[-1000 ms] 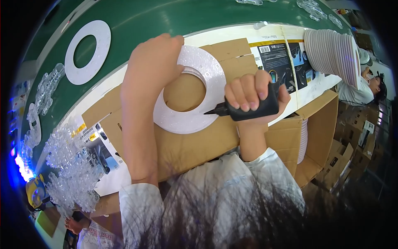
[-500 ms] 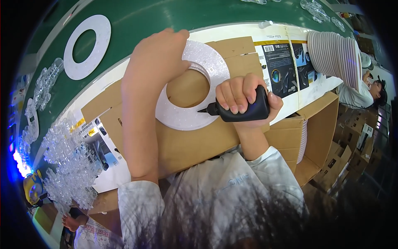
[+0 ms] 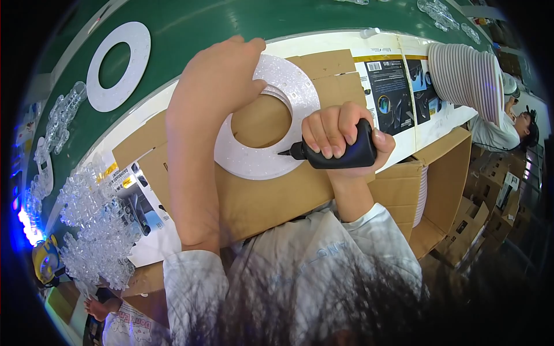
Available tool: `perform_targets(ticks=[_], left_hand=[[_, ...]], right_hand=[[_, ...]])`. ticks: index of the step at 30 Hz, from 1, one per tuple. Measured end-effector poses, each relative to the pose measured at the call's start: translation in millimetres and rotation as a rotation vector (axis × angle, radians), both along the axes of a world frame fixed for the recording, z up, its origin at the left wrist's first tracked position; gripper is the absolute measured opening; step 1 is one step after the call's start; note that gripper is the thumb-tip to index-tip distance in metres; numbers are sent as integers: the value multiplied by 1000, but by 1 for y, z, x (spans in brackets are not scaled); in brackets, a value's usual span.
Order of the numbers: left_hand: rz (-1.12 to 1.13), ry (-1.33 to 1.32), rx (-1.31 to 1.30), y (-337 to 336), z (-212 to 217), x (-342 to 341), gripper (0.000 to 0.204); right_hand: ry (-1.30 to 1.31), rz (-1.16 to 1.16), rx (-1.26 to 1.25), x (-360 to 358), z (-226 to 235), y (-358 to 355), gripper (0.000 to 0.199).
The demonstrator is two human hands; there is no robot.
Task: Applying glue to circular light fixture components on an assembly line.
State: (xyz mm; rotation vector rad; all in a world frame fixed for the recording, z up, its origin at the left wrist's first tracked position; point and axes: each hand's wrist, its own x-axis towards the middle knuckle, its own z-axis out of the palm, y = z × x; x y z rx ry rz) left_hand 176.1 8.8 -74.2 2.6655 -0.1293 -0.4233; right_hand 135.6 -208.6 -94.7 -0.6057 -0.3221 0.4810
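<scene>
A white, speckled flat ring (image 3: 254, 161) lies over brown cardboard (image 3: 271, 202) in front of me; a second layer shows along its inner edge. Across its far left part reaches my left hand (image 3: 222, 75), thumb at the inner rim and fingers bent over the outer side, gripping it. My right hand (image 3: 340, 138) is wrapped round a black squeeze bottle (image 3: 360, 153), tipped on its side. The bottle's thin nozzle points left, its tip at the ring's near right surface; whether it touches, I cannot tell.
Another white ring (image 3: 95, 92) lies on the green table (image 3: 190, 29). Clear plastic pieces (image 3: 98, 225) are heaped at left. On the right are a stack of white rings (image 3: 464, 75) and an open carton (image 3: 441, 190). A co-worker (image 3: 496, 130) is at far right.
The ring under my left hand has shifted very slightly left, along with my left hand and forearm. My right hand and the bottle have moved a touch to the right.
</scene>
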Motion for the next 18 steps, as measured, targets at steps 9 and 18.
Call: perform_targets(ticks=[9,18], left_hand=[[-5,-32,-10,6,-3,-2,47],[-13,-56,-69,6,-5,1,47]], right_hand=[[34,12,16,0,3,7,40],[67,210,6,-6,5,5,42]])
